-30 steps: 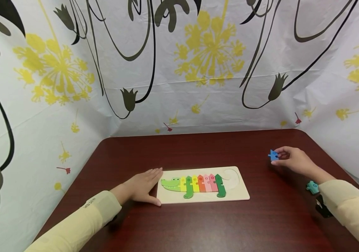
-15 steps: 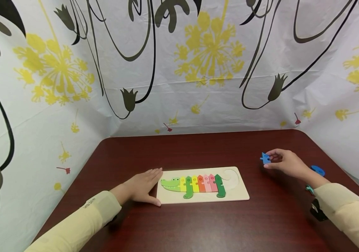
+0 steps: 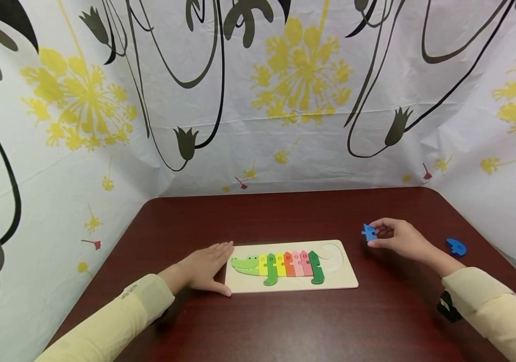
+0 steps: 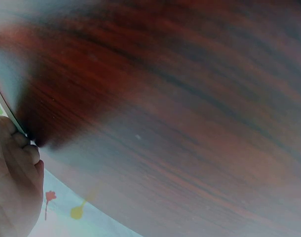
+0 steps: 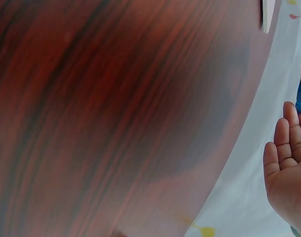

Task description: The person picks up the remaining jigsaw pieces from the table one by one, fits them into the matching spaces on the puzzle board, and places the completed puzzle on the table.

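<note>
On my cam I see a booth-like spot, prob. indoors; whether it is in a home or a studio, I cannot tell. A white sheet (image 3: 240, 108) closes the table (image 3: 276, 327) on 3 sides: far, L and R. The sheet shows creases and a print w/ yellow flowers (image 3: 303, 65), grey-green buds (image 3: 185, 145) and dark stems (image 3: 222, 75). The table is dark red-brown, w/ wood grain and rounded far corners. In both wrist cams I see printed white beyond the table edge.
</note>
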A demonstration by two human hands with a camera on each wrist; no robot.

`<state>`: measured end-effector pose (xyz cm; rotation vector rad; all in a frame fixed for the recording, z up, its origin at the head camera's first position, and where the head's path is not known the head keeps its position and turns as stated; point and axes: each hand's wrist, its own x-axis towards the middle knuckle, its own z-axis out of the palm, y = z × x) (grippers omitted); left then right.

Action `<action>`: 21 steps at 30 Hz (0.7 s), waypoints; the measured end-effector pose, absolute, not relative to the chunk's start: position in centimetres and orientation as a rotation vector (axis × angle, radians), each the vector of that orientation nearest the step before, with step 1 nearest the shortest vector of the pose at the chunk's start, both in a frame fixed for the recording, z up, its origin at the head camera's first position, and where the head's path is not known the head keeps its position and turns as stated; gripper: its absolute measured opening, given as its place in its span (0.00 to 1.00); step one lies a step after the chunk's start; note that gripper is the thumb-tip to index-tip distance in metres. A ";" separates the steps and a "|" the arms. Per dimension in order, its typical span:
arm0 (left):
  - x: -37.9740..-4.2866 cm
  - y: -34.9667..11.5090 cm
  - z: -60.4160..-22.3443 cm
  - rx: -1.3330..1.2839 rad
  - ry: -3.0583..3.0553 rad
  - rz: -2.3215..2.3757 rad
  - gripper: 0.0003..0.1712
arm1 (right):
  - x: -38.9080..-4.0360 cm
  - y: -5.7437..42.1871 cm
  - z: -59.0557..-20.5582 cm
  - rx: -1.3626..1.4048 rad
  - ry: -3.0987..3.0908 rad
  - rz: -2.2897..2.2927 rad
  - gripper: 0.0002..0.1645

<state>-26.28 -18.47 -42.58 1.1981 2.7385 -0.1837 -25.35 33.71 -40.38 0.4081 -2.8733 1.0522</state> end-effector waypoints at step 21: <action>-26.5 -18.6 -42.8 1.214 2.740 -0.182 0.69 | -24.9 29.9 -41.3 0.496 -2.860 1.119 0.28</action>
